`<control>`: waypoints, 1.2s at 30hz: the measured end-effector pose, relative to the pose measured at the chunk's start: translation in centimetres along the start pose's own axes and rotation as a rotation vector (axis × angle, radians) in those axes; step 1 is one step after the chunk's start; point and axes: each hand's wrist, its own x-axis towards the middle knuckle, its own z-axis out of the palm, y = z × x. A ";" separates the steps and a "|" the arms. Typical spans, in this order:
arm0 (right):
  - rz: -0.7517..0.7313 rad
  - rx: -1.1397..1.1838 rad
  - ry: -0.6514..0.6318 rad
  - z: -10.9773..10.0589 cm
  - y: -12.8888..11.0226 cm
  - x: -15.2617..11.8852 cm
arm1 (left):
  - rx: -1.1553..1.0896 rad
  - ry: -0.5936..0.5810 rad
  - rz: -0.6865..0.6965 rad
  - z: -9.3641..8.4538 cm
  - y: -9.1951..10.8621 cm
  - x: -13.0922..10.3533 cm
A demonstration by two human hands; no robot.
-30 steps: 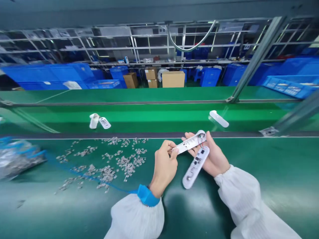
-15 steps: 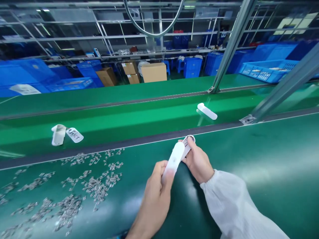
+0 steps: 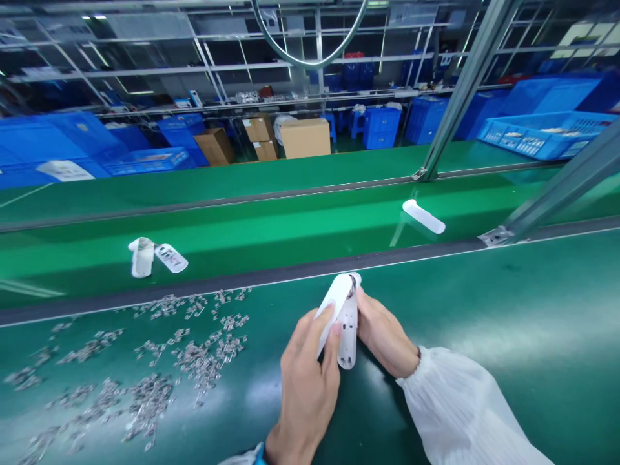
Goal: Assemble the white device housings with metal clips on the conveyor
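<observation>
My left hand (image 3: 310, 368) grips a smooth white elongated cover (image 3: 334, 300) between thumb and fingers. Beside it, my right hand (image 3: 385, 329) holds a matching white shell (image 3: 347, 332) from the right, its inner side with small dark fittings facing up. The two pieces touch near their rounded top ends and spread apart lower down. Many small metal parts (image 3: 198, 361) lie scattered on the green work surface (image 3: 484, 323) to the left.
Beyond a dark rail, a green belt (image 3: 290, 232) carries a white device (image 3: 423, 216) at right and two white pieces (image 3: 143, 257) (image 3: 171, 258) at left. Metal posts (image 3: 465, 90) rise at right, near a blue basket (image 3: 542, 135).
The shell in my right hand has turned to hang lengthwise beside the cover, showing its inside. My left hand has shifted its grip on the cover. The white items on the belt appear further right.
</observation>
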 end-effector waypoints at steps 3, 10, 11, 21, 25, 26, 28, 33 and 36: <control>0.027 0.130 -0.148 -0.1 -0.4 -0.3 | -0.058 -0.089 -0.045 -0.5 0.1 0.4; -0.063 0.049 -0.194 -0.7 -1.3 -0.3 | -0.361 -0.266 -0.255 -1.1 0.8 0.7; -0.066 0.041 -0.185 -0.8 -1.2 -0.3 | -0.404 -0.283 -0.271 -1.1 0.9 0.7; -0.095 0.006 -0.158 -0.7 -1.1 -0.2 | -0.517 -0.287 -0.309 -1.2 0.5 0.8; -0.143 -0.037 -0.173 -0.7 -1.3 -0.1 | -0.470 -0.292 -0.300 -0.9 0.5 0.4; -0.152 -0.045 -0.183 -0.6 -1.3 -0.1 | -0.443 -0.284 -0.289 -0.8 0.4 0.3; -0.173 -0.074 -0.170 -0.4 -1.0 -0.3 | -0.370 -0.235 -0.245 -0.5 0.2 0.1; -0.179 -0.277 0.091 0.2 0.6 -0.8 | -0.436 -0.187 -0.302 0.1 -0.2 0.5; -0.119 -0.311 0.179 0.0 1.3 -0.8 | -0.724 -0.274 -0.530 0.0 -0.2 1.3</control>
